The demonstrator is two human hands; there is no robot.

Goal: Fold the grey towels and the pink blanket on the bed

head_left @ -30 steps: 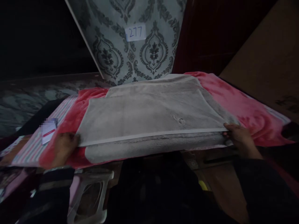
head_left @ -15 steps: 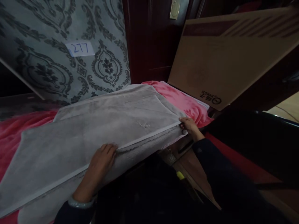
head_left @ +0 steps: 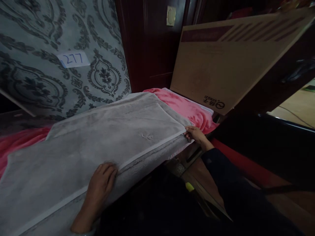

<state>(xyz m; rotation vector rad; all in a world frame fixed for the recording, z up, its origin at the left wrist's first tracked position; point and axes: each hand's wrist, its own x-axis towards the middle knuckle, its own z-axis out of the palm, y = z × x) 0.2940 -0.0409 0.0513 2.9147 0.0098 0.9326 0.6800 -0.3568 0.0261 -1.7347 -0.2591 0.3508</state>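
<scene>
A grey plush cloth [head_left: 98, 141] with a pale trimmed edge lies spread over more grey plush fabric [head_left: 137, 175]. A small rough patch [head_left: 147, 136] marks its surface. At the cloth's far right corner, my right hand [head_left: 195, 133] pinches the pale edge between thumb and fingers. Nearer to me, my left hand [head_left: 102, 182] rests on the same edge, palm down, its fingers lying on the cloth; its thumb side is partly hidden. Pink plush fabric [head_left: 182, 105] shows beyond the grey layers at the right, and more of it at the far left.
A large cardboard sheet [head_left: 209, 65] leans at the back right beside a dark red door [head_left: 147, 46]. Patterned wallpaper with a paper label [head_left: 73, 59] reading 277 stands behind. A yellow-ended item [head_left: 189, 187] is low by my right forearm. A glossy black surface [head_left: 265, 144] is at right.
The view has turned slightly right, so the scene sits farther left. My right hand keeps its pinch on the cloth's corner, and my left hand still rests along the edge.
</scene>
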